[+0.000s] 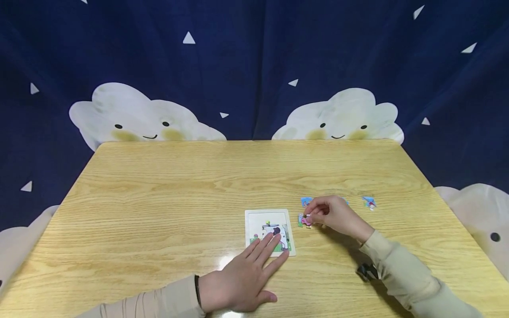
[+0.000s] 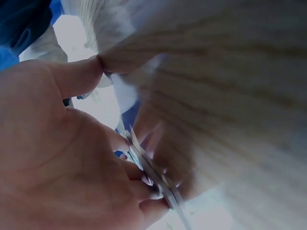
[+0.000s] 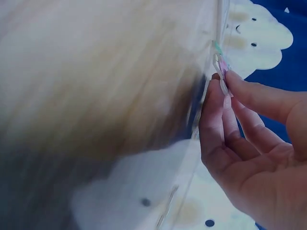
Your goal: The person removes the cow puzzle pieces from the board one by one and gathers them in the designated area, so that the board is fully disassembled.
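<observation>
A white-framed jigsaw puzzle tray [image 1: 250,217] lies on the table, partly filled with pieces that form an animal on green grass. My left hand [image 1: 248,278] is spread flat, fingertips resting on the tray's lower part and covering some of the picture. To the right of the tray, my right hand [image 1: 334,215] pinches a pink and green puzzle piece [image 1: 304,220] between thumb and fingertips. In the right wrist view this puzzle piece [image 3: 221,72] is seen nearly edge-on between the fingertips. The left wrist view shows my left palm [image 2: 72,153] with fingers at the tray's edge [image 2: 153,172].
A blue puzzle piece [image 1: 305,201] lies just behind my right hand, and another puzzle piece [image 1: 369,202] lies farther right. Part of one more shows behind the hand. The wooden table [image 1: 159,190] ends at a dark blue curtain [image 1: 238,53] with clouds.
</observation>
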`<state>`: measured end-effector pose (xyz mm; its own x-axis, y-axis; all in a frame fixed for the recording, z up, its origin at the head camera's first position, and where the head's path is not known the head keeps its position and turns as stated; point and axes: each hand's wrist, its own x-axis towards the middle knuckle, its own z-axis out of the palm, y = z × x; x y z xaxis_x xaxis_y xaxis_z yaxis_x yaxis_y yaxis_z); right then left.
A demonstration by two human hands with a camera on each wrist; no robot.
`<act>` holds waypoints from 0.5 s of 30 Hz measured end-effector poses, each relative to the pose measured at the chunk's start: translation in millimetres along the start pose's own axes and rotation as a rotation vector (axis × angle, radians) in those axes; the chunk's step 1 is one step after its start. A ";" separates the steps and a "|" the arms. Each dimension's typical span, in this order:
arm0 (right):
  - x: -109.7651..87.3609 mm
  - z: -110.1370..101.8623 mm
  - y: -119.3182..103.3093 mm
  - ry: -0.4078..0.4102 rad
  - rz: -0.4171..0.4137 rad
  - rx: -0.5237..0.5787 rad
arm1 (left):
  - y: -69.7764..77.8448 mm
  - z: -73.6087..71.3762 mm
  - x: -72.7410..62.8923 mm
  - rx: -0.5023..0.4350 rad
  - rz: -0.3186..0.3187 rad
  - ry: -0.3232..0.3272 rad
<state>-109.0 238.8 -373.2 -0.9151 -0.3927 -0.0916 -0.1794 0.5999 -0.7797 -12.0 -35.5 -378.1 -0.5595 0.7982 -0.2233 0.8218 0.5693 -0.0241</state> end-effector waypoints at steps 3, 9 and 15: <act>-4.8 -5.3 5.2 0.016 0.010 -0.018 | -0.7 0.1 0.3 -0.017 0.003 -0.008; -9.0 -10.0 11.5 0.054 -0.011 -0.118 | -1.0 -0.2 0.5 -0.020 0.006 -0.013; -9.5 -9.4 12.7 0.055 -0.035 -0.173 | -1.0 0.3 0.3 -0.021 0.009 -0.007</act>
<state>-105.9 256.7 -376.4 -0.9246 -0.3800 -0.0288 -0.2668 0.6996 -0.6629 -12.9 -35.8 -378.4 -0.5512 0.8019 -0.2305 0.8244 0.5661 -0.0020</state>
